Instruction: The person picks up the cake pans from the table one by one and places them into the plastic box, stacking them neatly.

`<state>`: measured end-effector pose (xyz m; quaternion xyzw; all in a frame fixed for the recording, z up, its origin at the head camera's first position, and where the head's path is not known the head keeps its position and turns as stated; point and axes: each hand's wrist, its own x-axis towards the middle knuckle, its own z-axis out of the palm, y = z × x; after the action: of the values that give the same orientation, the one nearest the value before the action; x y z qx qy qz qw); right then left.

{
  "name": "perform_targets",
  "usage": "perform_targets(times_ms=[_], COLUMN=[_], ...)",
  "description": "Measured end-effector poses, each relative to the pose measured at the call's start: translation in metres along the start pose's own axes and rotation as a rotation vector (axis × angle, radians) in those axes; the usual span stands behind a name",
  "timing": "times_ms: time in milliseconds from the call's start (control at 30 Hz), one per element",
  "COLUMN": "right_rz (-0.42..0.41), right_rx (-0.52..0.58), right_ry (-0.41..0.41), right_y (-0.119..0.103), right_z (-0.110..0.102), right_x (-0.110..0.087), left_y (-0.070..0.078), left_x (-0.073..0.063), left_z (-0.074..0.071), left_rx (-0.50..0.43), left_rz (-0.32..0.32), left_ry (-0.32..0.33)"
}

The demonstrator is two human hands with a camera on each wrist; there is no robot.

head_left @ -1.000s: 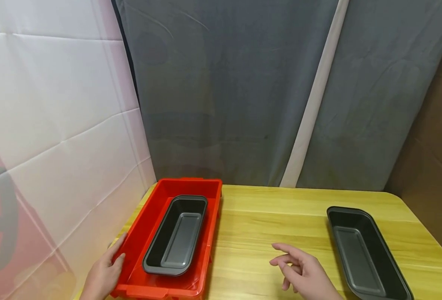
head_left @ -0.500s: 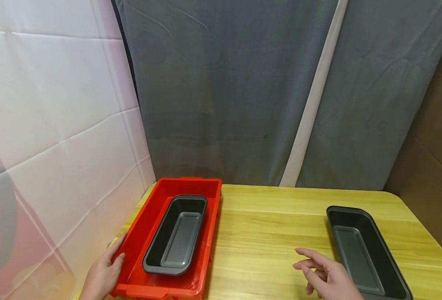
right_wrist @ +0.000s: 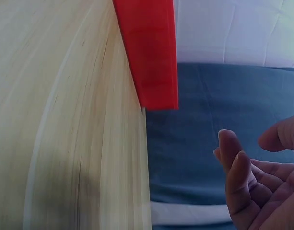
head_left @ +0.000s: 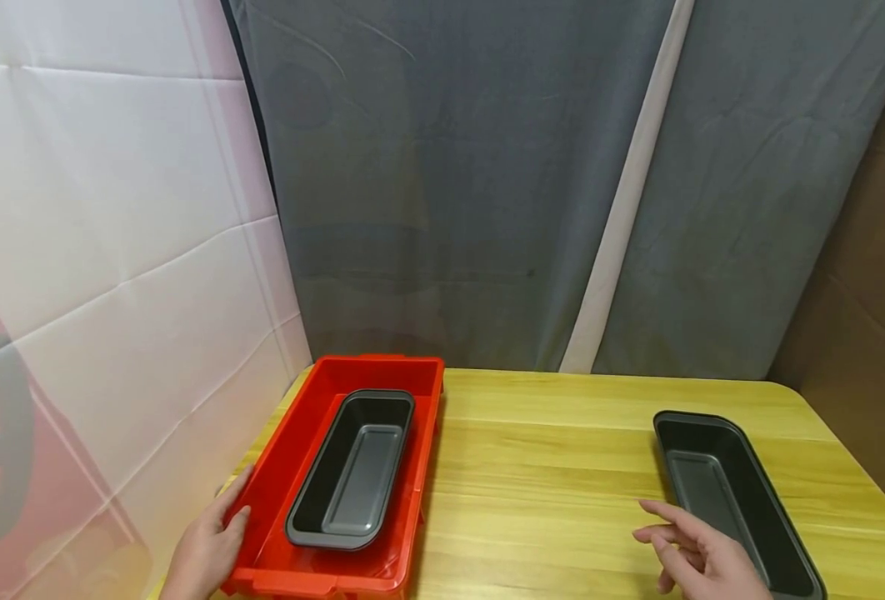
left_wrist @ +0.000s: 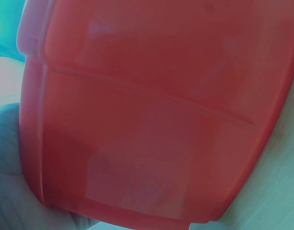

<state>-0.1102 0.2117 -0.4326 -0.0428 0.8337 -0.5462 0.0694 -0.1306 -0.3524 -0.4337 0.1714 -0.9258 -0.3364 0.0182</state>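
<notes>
On the left of the table stands a red plastic bin (head_left: pixel 292 454), with a dark grey loaf pan (head_left: pixel 362 479) lying in it, its hollow facing up. My left hand (head_left: pixel 206 546) holds the bin's near left rim, thumb over the edge and fingers along the outside. The left wrist view shows the bin's outer wall (left_wrist: pixel 137 120) close up, with part of the palm at the rim. A second loaf pan (head_left: pixel 712 487) sits on the table at the right. My right hand (head_left: pixel 705 554) hovers over that pan's near left side, fingers loosely bent and holding nothing.
The yellow wood-grain table (head_left: pixel 547 467) stretches between the bin and the right pan. A grey curtain (head_left: pixel 450 208) with a pale strip hangs behind it. White fabric (head_left: pixel 127 208) closes the left side, a brown panel (head_left: pixel 862 333) the right.
My right hand has moved right across the table, from left of the second loaf pan to overlapping its near left edge. The left hand, bin and both pans stay put.
</notes>
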Motion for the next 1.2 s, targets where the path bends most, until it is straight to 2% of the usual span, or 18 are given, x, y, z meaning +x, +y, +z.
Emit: perform_targets(times_ms=[233, 567, 767, 967, 1200], right_rz=[0.114, 0.186, 0.191, 0.239, 0.182], right_rx=[-0.087, -0.210, -0.262, -0.240, -0.353], right_ry=[0.148, 0.186, 0.207, 0.229, 0.321], right_y=[0.006, 0.025, 0.037, 0.048, 0.067], right_z=[-0.010, -0.040, -0.052, -0.062, -0.074], right_x=[-0.004, -0.008, -0.011, -0.013, -0.014], left_y=[0.003, 0.004, 0.005, 0.006, 0.006], left_x=[0.001, 0.001, 0.001, 0.000, 0.000], left_z=[-0.001, -0.002, -0.001, -0.002, -0.003], left_rx=[-0.058, -0.062, -0.072, -0.061, -0.073], left_rz=[-0.035, -0.036, -0.049, -0.041, -0.047], left_ry=[-0.023, -0.012, -0.020, -0.016, -0.016])
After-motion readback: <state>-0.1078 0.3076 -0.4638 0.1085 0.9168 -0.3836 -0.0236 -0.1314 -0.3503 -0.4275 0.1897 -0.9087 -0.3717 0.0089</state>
